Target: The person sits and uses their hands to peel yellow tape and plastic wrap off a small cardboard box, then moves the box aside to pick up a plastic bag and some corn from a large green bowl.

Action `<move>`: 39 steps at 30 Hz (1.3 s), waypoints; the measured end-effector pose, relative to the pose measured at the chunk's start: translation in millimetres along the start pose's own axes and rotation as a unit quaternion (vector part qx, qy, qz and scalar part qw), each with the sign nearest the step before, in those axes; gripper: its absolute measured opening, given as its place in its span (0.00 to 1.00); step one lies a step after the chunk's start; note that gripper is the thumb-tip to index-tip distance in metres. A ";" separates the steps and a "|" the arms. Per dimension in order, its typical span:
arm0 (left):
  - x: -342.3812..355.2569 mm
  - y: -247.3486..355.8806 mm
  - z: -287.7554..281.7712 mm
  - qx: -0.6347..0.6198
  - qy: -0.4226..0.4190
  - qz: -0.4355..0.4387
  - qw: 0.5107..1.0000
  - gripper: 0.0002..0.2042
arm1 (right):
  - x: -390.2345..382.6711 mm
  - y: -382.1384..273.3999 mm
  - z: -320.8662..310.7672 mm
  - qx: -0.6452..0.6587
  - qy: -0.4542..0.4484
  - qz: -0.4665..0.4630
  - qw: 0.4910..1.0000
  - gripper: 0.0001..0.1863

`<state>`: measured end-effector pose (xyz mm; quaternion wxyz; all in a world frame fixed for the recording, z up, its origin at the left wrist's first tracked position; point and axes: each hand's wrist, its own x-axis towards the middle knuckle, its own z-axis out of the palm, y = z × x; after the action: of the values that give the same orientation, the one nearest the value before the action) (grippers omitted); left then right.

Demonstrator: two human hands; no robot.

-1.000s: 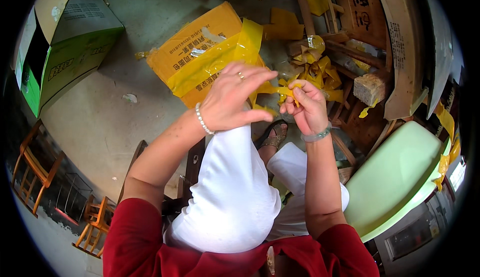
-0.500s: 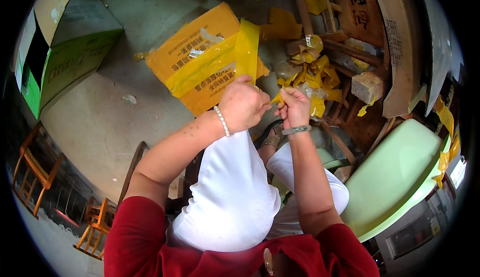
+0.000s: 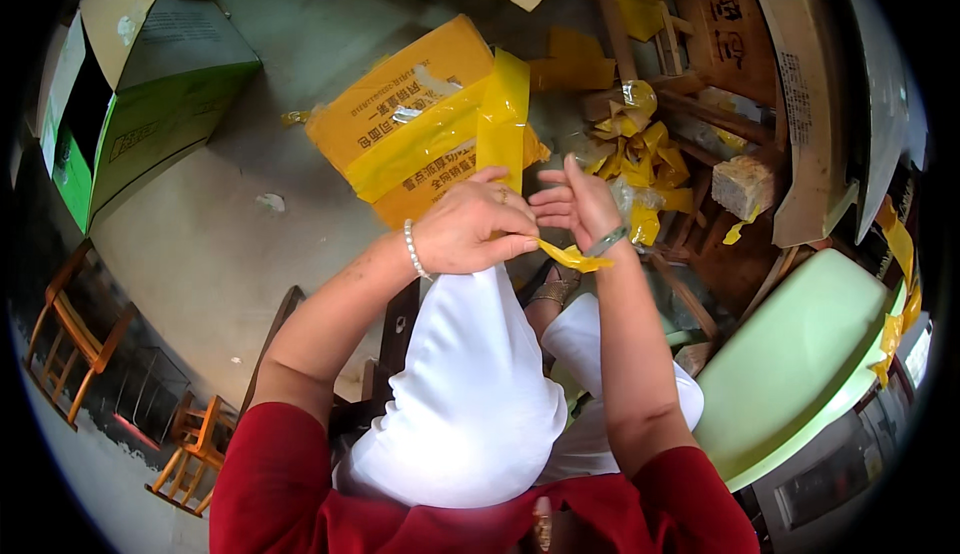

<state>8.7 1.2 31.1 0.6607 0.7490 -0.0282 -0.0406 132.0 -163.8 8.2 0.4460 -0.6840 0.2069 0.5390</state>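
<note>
In front of me lies a flattened orange-brown cardboard box (image 3: 372, 94) with printed lettering and a yellow tape band (image 3: 405, 149) across it. A wide strip of yellow tape (image 3: 503, 114) stands over its right part and runs down to my left hand (image 3: 470, 226). That hand is closed, thumb and fingers pinching the tape, and a twisted yellow tape end (image 3: 576, 256) sticks out past the thumb toward my right wrist. My right hand (image 3: 582, 204) is beside it, fingers stretched and apart, with nothing held. The left fingers partly hide the cardboard's lower edge.
Crumpled yellow tape (image 3: 645, 159) heaps on wooden stools (image 3: 715, 114) at the right, near a rough block (image 3: 743, 186). A pale green tub (image 3: 800, 354) stands lower right. A green-sided carton (image 3: 165, 104) is at the far left, small wooden chairs (image 3: 195, 449) below it.
My right hand has let go of the tape end and opened its fingers. My left hand has shifted slightly left and down, still pinching the tape, whose loose end now hangs rightward.
</note>
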 end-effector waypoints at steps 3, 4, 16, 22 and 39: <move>16.5 3.9 3.2 -0.005 0.016 0.086 0.996 0.05 | 10.6 -9.9 12.5 0.146 -0.210 0.097 0.962 0.20; 21.8 4.5 7.2 -0.005 0.018 0.087 0.996 0.05 | 17.6 -6.5 13.2 0.144 -0.210 0.096 0.962 0.20; -10.6 -57.2 -15.6 0.256 0.192 -0.082 0.944 0.22 | 25.6 -19.8 16.6 0.184 -0.137 -0.001 0.973 0.04; -33.7 -73.6 -15.7 0.447 0.091 -0.131 0.880 0.25 | 25.1 -20.8 11.7 0.172 -0.138 0.004 0.975 0.06; 24.7 -80.9 -13.5 0.146 0.249 -0.214 0.933 0.08 | -1.7 -13.2 34.5 0.233 -0.192 0.024 0.953 0.16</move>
<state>33.6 22.2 -48.1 0.5053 0.8118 0.2927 0.0112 122.4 -128.5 14.1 0.6114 -0.4390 0.2535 0.6076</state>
